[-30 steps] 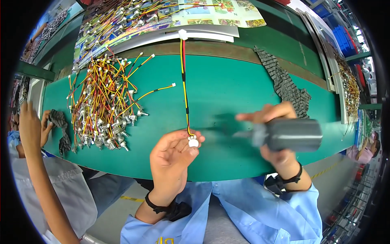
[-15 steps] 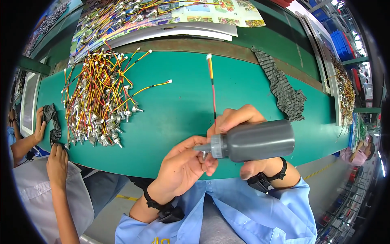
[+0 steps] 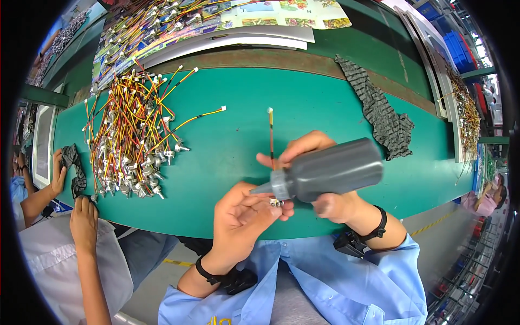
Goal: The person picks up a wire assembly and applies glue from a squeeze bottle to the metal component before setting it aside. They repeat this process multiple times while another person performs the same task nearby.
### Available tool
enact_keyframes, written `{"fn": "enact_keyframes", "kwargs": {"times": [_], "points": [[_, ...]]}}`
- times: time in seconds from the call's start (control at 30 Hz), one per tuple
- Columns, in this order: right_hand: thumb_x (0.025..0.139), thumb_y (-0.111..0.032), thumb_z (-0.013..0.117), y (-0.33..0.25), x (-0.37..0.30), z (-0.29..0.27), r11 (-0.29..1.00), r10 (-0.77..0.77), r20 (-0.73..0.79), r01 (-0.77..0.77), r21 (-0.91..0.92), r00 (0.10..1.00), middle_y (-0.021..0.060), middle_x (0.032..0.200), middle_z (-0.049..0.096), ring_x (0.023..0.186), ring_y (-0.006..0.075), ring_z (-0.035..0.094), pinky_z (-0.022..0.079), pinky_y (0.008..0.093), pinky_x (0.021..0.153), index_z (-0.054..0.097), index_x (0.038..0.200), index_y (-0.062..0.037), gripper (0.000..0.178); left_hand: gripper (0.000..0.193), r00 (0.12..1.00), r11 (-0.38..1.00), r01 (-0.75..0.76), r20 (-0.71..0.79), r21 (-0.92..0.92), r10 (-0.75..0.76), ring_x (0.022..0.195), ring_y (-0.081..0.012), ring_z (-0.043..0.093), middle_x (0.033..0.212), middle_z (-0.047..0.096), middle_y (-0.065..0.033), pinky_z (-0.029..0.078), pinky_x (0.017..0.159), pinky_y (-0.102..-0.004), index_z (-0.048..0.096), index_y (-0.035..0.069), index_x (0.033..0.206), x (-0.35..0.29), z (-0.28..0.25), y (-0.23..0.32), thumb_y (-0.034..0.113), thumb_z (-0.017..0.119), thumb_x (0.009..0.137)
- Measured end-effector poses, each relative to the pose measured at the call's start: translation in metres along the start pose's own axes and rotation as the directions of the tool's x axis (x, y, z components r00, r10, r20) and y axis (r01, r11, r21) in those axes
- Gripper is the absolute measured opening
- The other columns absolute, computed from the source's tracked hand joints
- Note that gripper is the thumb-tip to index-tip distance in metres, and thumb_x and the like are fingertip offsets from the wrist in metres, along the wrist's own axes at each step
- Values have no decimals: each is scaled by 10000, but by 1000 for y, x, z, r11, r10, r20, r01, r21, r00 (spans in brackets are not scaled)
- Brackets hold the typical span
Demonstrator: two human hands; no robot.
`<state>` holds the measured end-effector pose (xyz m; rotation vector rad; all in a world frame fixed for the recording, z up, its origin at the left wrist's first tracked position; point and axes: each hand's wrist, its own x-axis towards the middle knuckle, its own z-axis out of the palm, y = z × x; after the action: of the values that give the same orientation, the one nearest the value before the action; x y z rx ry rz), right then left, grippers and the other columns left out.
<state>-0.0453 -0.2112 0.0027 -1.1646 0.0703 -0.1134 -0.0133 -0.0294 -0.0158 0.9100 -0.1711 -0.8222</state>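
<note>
My left hand (image 3: pixel 236 221) pinches a potentiometer (image 3: pixel 277 202), a small metal part with a shaft, between thumb and fingers near the front edge of the green table. Its red and yellow wire lead (image 3: pixel 271 135) stretches away from me and ends in a white plug. Around a dark grey squeeze bottle (image 3: pixel 337 169) my right hand (image 3: pixel 340 208) is closed. The bottle lies almost level, its tapered nozzle (image 3: pixel 262 188) pointing left and slightly down, just above the left fingers. Part of the right hand is hidden behind the bottle.
A heap of wired potentiometers (image 3: pixel 132 141) covers the table's left side. More lie on a printed sheet (image 3: pixel 260 20) at the back. One dark striped cloth (image 3: pixel 376 111) lies at right. At far left, another person's hand (image 3: pixel 84 223) touches a similar cloth (image 3: pixel 73 165).
The bottle has shifted slightly up and left and tilted, nozzle lower. The potentiometer now shows below the nozzle, and its wire's plug has come nearer to me.
</note>
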Motion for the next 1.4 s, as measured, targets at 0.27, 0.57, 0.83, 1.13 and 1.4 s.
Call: {"fn": "enact_keyframes", "kwargs": {"times": [0.27,0.57,0.83,1.13,1.4], "points": [[688,-413,893,5,-3,-6,957,-283,195,263,121,939,49,892,519,727,157,535,483,567,1009,466,1120,-67,699,242,982,980,-185,22,-68,187,984,-236,668,1019,675,-159,557,821,-371,530,-18,1125,5,-17,-7,-90,603,905],[615,-155,934,3,-7,-2,970,-242,149,244,7,959,72,857,511,706,165,514,556,557,903,465,1078,-40,669,288,972,971,-233,-11,-62,233,971,-185,627,998,642,-141,515,776,-306,545,-37,1117,8,-17,-7,-145,625,863],[594,-52,905,4,-5,-1,951,-298,164,308,-32,940,80,822,522,663,165,512,587,519,843,504,1121,-14,663,286,963,961,-269,1,-55,270,923,-199,629,1000,642,-166,503,776,-309,560,-54,1104,10,-16,-11,-163,627,848],[626,-50,900,3,-7,0,954,-281,158,294,-66,947,78,808,523,654,168,518,590,502,841,524,1168,-12,661,297,962,960,-274,2,-50,274,940,-205,629,1016,639,-164,504,804,-319,564,-54,1103,9,-17,-10,-173,629,838],[631,-124,903,6,-6,-6,944,-298,211,320,-80,931,114,851,515,698,177,533,605,514,802,448,1090,5,660,320,965,962,-261,9,-81,263,966,-212,627,1035,634,-160,508,817,-326,568,-47,1106,9,-17,-11,-190,627,826]]}}
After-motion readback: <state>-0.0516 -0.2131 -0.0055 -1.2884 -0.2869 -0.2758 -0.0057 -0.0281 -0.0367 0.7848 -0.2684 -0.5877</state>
